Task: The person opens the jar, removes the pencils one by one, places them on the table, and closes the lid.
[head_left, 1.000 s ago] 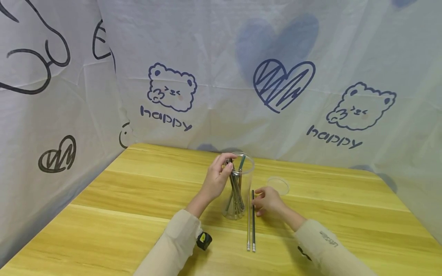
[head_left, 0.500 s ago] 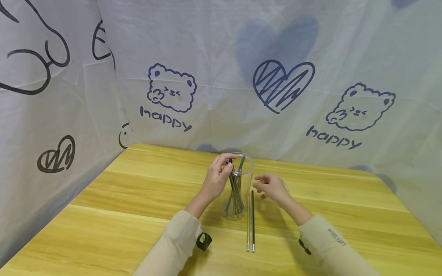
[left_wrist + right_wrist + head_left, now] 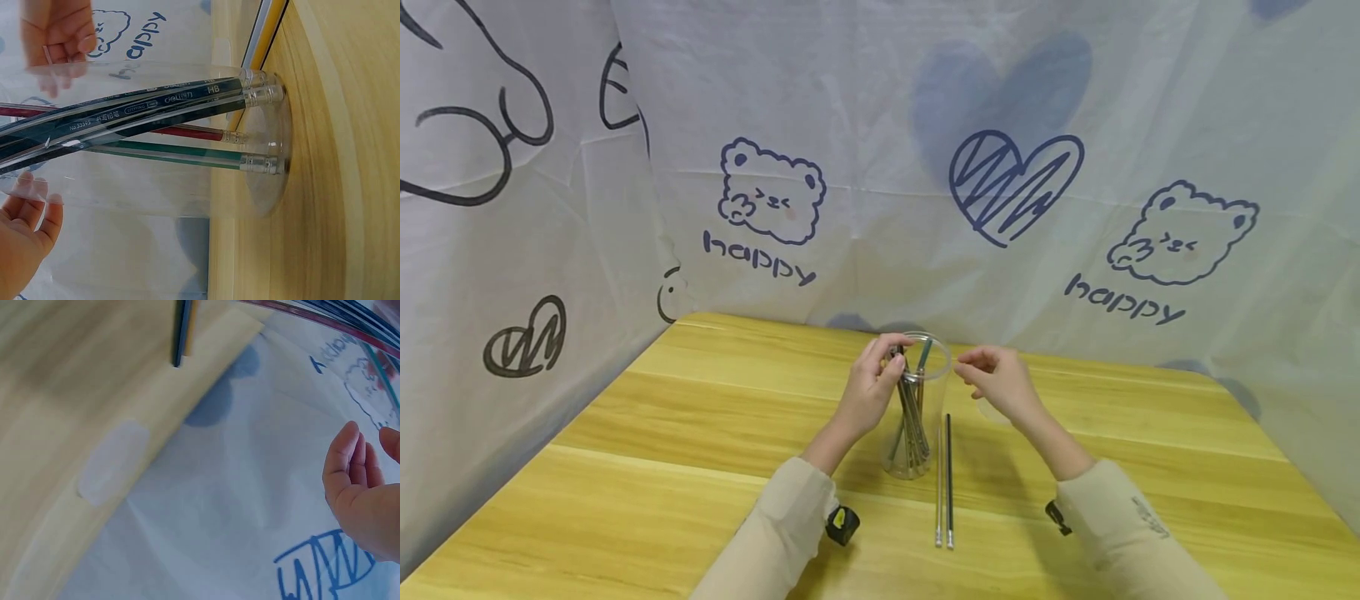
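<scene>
A tall clear plastic jar point(image 3: 937, 404) stands upright on the table, with several pencils point(image 3: 181, 103) leaning inside, eraser ends down. Dark, green and red barrels show through its wall. My left hand point(image 3: 868, 387) holds the jar by its rim, fingers over the top edge. To the right of the rim, my right hand point(image 3: 1003, 383) is raised with bent, loose fingers and nothing in them. Two pencils, one dark point(image 3: 950, 483) and one yellowish point(image 3: 938, 492), lie side by side just right of the jar's base, erasers toward me.
A round translucent lid point(image 3: 115, 462) lies flat on the wooden table point(image 3: 700, 433) near its back edge, partly behind the right hand in the head view. Printed white cloth point(image 3: 880, 208) hangs behind and at the left of the table.
My right hand has lifted from beside the dark pencil on the table up to the height of the jar's rim. The left hand and jar keep their place.
</scene>
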Tool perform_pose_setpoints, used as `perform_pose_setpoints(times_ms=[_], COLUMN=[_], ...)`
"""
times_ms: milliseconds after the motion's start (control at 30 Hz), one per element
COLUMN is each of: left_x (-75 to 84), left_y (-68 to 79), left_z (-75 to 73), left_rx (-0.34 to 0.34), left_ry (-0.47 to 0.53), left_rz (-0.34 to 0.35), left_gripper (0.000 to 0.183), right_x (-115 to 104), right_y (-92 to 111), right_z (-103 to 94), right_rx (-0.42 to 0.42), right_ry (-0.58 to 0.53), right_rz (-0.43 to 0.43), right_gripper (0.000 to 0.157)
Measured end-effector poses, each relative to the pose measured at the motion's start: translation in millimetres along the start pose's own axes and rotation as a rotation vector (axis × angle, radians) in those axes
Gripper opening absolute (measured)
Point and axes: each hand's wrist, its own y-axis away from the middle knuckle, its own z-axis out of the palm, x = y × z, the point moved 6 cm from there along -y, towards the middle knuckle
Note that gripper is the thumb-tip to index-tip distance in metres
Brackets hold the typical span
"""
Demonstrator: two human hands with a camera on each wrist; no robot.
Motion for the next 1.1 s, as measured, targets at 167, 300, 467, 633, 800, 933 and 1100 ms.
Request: perform_pose_setpoints(times_ms=[167,300,467,633,800,933,1100], left_x=[0.7,0.6,0.5,0.8,0.1,-0.4,-1.0], left_y=[0.2,0.7,1.1,1.3,1.6,1.5,1.4], left_z=[-0.5,-0.6,-1.3,-1.9,-1.9,-1.9,-1.7], left_rx=[0.001,-0.002,-0.001,-0.001,-0.003,-0.006,-0.01], left_ry=[-0.005,-0.002,0.001,-0.003,-0.003,-0.002,0.001], left_rz=[-0.007,-0.009,-0.01,-0.012,-0.012,-0.015,-0.015], left_gripper=[0.029,0.028,0.029,0.028,0.029,0.029,0.03], right_x=[-16.0,-26.3,-41.1,-56.7,-67.9,-71.7,-74.2], right_y=[1.6,2.8,5.9,11.3,16.5,18.1,18.5], right_z=[-7.1,-11.2,-15.3,-15.0,-7.7,-1.4,5.1], right_rx=[0.027,0.049,0.096,0.13,0.102,0.054,-0.012], right_ry=[0.002,-0.008,-0.023,-0.061,-0.014,0.016,0.043], right_rz=[-0.064,-0.109,-0.192,-0.335,-0.503,-0.572,-0.633], right_gripper=[0.019,0.018,0.015,0.013,0.011,0.014,0.017])
